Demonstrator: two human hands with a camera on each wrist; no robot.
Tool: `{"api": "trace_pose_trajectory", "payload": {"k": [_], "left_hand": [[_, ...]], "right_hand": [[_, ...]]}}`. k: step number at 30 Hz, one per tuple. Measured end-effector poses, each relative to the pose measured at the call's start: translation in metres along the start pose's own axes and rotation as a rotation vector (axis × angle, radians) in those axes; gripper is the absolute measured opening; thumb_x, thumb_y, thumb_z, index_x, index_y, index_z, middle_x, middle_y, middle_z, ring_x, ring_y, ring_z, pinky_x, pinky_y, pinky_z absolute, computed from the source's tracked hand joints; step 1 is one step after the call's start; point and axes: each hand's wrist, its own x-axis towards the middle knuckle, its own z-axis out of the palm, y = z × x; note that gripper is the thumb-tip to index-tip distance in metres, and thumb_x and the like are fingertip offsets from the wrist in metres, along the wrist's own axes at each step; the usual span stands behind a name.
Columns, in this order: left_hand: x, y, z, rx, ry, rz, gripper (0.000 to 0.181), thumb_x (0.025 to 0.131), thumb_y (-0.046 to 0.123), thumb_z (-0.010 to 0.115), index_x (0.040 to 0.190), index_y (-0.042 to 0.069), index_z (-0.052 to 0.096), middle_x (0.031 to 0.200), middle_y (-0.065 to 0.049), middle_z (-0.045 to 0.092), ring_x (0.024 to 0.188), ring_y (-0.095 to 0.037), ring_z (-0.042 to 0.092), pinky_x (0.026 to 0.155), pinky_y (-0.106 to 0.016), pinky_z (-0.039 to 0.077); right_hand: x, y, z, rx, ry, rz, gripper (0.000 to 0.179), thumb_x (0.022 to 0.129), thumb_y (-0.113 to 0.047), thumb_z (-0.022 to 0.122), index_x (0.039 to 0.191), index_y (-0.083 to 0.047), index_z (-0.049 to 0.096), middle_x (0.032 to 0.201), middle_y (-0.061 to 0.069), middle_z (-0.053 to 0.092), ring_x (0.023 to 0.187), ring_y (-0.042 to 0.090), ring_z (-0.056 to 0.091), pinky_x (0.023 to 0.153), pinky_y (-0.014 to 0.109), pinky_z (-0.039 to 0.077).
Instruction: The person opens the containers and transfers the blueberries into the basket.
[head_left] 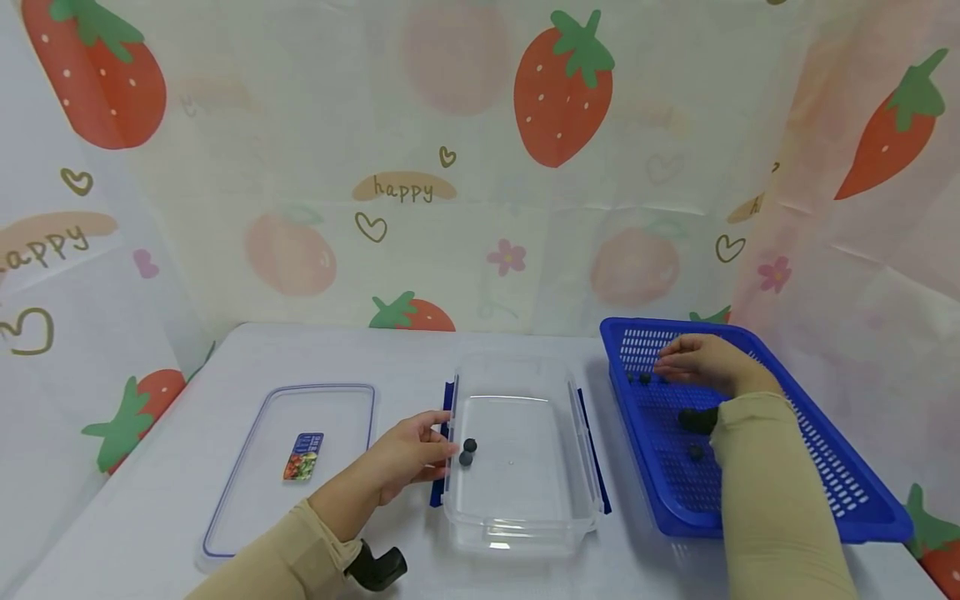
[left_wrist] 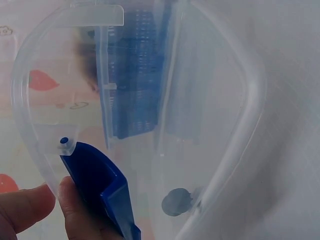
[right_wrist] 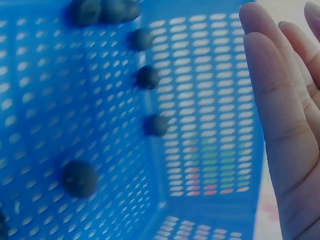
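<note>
In the head view my left hand [head_left: 408, 457] grips the left side of a clear plastic box [head_left: 525, 467]. The left wrist view shows its thumb and a finger at the rim, beside a blue side latch [left_wrist: 112, 192]. Two blueberries [head_left: 467, 458] lie together in the box near that side. My right hand [head_left: 708, 365] hovers over the far part of a blue perforated basket [head_left: 813, 425], its fingers fairly straight and holding nothing visible. Several blueberries [right_wrist: 80, 179] are spread over the basket floor and along its side in the right wrist view.
Left of the box lies a clear lid [head_left: 247, 492] with a blue-edged rim and a colourful label [head_left: 303, 457]. The white table [head_left: 405, 358] ends at a backdrop printed with strawberries. A second blue latch [head_left: 594, 450] hangs on the box's right side, towards the basket.
</note>
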Motion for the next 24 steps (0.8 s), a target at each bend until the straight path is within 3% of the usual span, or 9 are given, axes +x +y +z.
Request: {"api": "trace_pose_trajectory", "payload": {"k": [5, 12, 19, 24], "left_hand": [[-0.001, 0.001, 0.000, -0.003, -0.003, 0.002, 0.058, 0.086, 0.011, 0.063, 0.137, 0.007, 0.037, 0.090, -0.010, 0.054, 0.078, -0.019, 0.056, 0.073, -0.029, 0.054], [-0.001, 0.000, 0.000, 0.004, 0.002, -0.004, 0.059, 0.085, 0.013, 0.064, 0.138, 0.008, 0.036, 0.091, -0.011, 0.054, 0.079, -0.020, 0.056, 0.073, -0.030, 0.054], [0.000, -0.001, 0.000, 0.004, 0.000, -0.005, 0.061, 0.084, 0.014, 0.065, 0.138, 0.008, 0.036, 0.093, -0.012, 0.055, 0.080, -0.021, 0.057, 0.074, -0.029, 0.054], [0.000, 0.000, -0.001, 0.002, -0.006, 0.000, 0.061, 0.085, 0.014, 0.065, 0.138, 0.008, 0.036, 0.094, -0.013, 0.054, 0.080, -0.020, 0.056, 0.074, -0.030, 0.054]], "right_hand": [[0.001, -0.018, 0.008, -0.030, 0.000, -0.053, 0.036, 0.095, -0.009, 0.048, 0.121, 0.013, 0.037, 0.118, 0.024, 0.049, 0.100, 0.016, 0.060, 0.092, 0.036, 0.046], [0.007, -0.052, 0.032, -0.060, -0.037, -0.129, 0.039, 0.094, -0.011, 0.051, 0.120, 0.014, 0.038, 0.119, 0.027, 0.048, 0.102, 0.019, 0.059, 0.090, 0.034, 0.048], [0.025, -0.078, 0.068, -0.040, -0.071, -0.146, 0.032, 0.089, -0.008, 0.058, 0.114, 0.010, 0.047, 0.111, 0.025, 0.055, 0.097, 0.024, 0.062, 0.091, 0.043, 0.046], [0.037, -0.094, 0.101, -0.110, -0.127, -0.185, 0.024, 0.088, -0.009, 0.060, 0.107, 0.004, 0.054, 0.104, 0.020, 0.060, 0.094, 0.026, 0.063, 0.085, 0.040, 0.050]]}}
